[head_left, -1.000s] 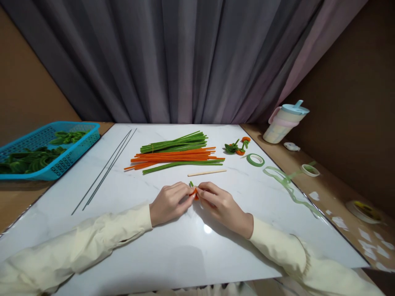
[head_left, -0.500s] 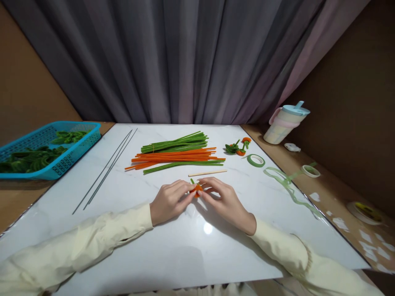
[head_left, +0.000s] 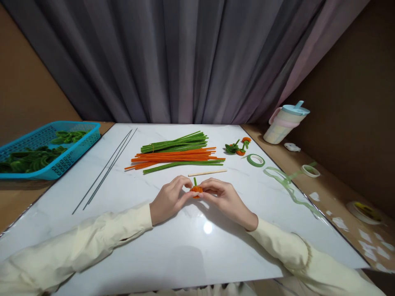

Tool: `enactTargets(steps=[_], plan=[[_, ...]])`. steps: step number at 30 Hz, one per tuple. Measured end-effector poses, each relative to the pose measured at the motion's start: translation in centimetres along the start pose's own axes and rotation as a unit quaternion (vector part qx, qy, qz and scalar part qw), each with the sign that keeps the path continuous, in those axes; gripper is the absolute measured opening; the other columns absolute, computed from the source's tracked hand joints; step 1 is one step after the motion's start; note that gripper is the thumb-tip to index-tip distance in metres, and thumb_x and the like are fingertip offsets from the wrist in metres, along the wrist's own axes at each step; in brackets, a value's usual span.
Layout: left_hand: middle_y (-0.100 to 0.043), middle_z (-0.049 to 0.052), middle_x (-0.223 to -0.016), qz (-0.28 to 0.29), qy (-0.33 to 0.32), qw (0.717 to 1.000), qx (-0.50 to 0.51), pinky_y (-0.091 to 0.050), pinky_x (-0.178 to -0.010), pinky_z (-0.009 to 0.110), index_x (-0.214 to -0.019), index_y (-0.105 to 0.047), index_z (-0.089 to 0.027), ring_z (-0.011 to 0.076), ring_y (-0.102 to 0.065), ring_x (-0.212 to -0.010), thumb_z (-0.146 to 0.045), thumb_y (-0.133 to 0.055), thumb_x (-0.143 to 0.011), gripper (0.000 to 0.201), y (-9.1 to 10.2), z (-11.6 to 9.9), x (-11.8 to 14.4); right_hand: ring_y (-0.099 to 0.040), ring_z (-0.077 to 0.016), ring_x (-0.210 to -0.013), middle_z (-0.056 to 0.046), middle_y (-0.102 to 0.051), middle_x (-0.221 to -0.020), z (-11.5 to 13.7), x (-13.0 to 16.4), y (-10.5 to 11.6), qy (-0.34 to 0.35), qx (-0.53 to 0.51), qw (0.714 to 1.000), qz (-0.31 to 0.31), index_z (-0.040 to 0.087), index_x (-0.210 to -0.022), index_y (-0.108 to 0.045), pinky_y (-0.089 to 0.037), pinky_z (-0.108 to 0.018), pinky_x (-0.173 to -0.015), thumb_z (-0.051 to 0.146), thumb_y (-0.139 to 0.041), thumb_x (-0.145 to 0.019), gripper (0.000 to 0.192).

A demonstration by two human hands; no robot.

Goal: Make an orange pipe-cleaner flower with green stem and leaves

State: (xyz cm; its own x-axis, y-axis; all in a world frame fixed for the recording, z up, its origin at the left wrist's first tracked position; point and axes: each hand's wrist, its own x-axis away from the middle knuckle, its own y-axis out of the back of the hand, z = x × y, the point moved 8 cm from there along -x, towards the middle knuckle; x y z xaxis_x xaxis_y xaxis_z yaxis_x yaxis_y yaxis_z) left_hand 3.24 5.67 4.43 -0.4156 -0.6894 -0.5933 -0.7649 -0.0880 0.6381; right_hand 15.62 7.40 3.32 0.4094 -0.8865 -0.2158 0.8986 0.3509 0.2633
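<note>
Right now your left hand (head_left: 169, 199) and right hand (head_left: 224, 198) meet fingertip to fingertip over the white table (head_left: 173, 250), both pinched on a small orange pipe-cleaner coil (head_left: 196, 190) (a green stub pokes up from it). Just beyond lies a wooden stick (head_left: 207, 173), then the orange and green pipe cleaners (head_left: 175, 156).

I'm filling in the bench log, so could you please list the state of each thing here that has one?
left hand: pinching the orange coil
right hand: pinching the orange coil
orange coil: wound up, green stub poking up
green tape roll: lying flat
loose green tape: unrolled across the table edge
cup: lidded
blue basket: holding green pieces
</note>
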Motion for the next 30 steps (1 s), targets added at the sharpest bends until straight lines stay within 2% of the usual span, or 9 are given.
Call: enactTargets(steps=[3,10,18,30], plan=[[-0.057,0.003,-0.086,0.029,0.057,0.997,0.042,-0.047,-0.061,0.023,-0.094,-0.048,-0.018,0.0119,-0.055,-0.07,-0.028,-0.048,-0.088,0.012,-0.4,0.9,0.0,-0.061,-0.0143,-0.076,-0.004,-0.063,-0.085,0.3,0.0,0.2,0.012,0.007,1.0,-0.01,0.017,-0.083,-0.067,-0.052,-0.026,-0.069,0.023,-0.063,-0.077,0.01],[-0.061,0.0,-0.079,0.092,0.073,0.989,0.088,-0.046,-0.063,0.022,-0.087,-0.054,-0.019,0.0113,-0.056,-0.066,-0.029,-0.046,-0.089,0.013,-1.1,1.0,-0.4,-0.061,-0.0149,-0.075,-0.005,-0.064,-0.084,0.6,0.1,0.5,0.026,0.027,0.999,-0.015,0.019,-0.083,-0.07,-0.052,-0.028,-0.068,0.026,-0.064,-0.076,0.011],[-0.063,0.001,-0.081,0.082,0.066,0.992,0.076,-0.046,-0.064,0.022,-0.089,-0.055,-0.019,0.0112,-0.057,-0.066,-0.026,-0.046,-0.089,0.011,-1.1,1.0,-0.2,-0.06,-0.0151,-0.083,-0.005,-0.064,-0.094,-0.2,-0.1,0.2,-0.016,-0.006,0.999,0.032,0.021,-0.091,-0.07,-0.05,-0.028,-0.074,0.029,-0.062,-0.079,0.017],[-0.066,-0.002,-0.078,0.098,0.068,0.991,0.067,-0.045,-0.058,0.019,-0.093,-0.053,-0.02,0.0095,-0.059,-0.06,-0.026,-0.048,-0.088,0.009,-1.3,1.0,0.3,-0.058,-0.0143,-0.082,-0.005,-0.063,-0.091,-0.2,-0.1,0.1,-0.029,-0.023,0.999,0.039,0.021,-0.081,-0.072,-0.046,-0.027,-0.075,0.027,-0.058,-0.082,0.015]])
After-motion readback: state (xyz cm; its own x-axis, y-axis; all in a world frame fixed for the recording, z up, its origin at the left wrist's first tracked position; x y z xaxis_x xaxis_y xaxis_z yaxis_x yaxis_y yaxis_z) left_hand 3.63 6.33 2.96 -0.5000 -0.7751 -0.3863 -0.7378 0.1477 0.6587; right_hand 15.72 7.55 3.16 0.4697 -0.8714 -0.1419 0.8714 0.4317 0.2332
